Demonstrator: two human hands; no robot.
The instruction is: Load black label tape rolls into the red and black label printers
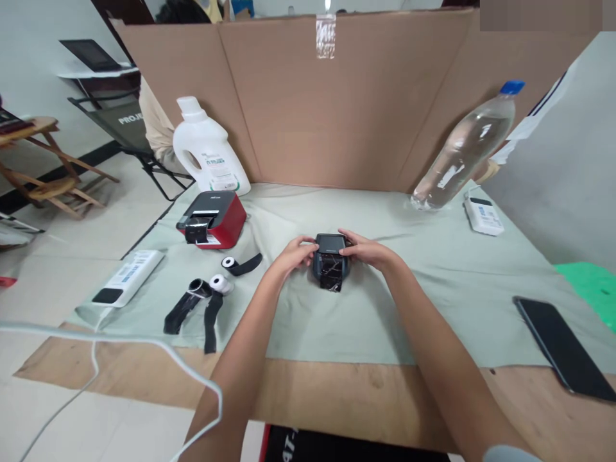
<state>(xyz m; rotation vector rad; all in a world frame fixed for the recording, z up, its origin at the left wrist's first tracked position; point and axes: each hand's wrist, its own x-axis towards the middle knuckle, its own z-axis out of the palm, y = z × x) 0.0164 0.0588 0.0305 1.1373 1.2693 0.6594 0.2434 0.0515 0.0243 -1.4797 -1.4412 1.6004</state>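
A small black portable printer (pixel 330 244) lies on the pale green cloth in front of me, with a strip of glossy black paper (pixel 331 273) hanging from its near side. My left hand (pixel 299 253) grips the printer's left side, thumb and fingers against its edge. On the opposite side my right hand (pixel 364 249) has its thumb on the near part and its index finger reaching over the far corner. The undersides of the fingers are partly hidden. Left of my left hand are a small white-cored roll (pixel 230 262) and two more rolls with black strips (pixel 220 283).
A red and black label printer (pixel 231 221) and a white jug (pixel 209 151) stand at the left. White power banks (pixel 129 277) (pixel 483 214) lie on both sides. A large water bottle (pixel 464 154) leans against the cardboard wall (pixel 346 102). A phone (pixel 563 346) lies at the right edge.
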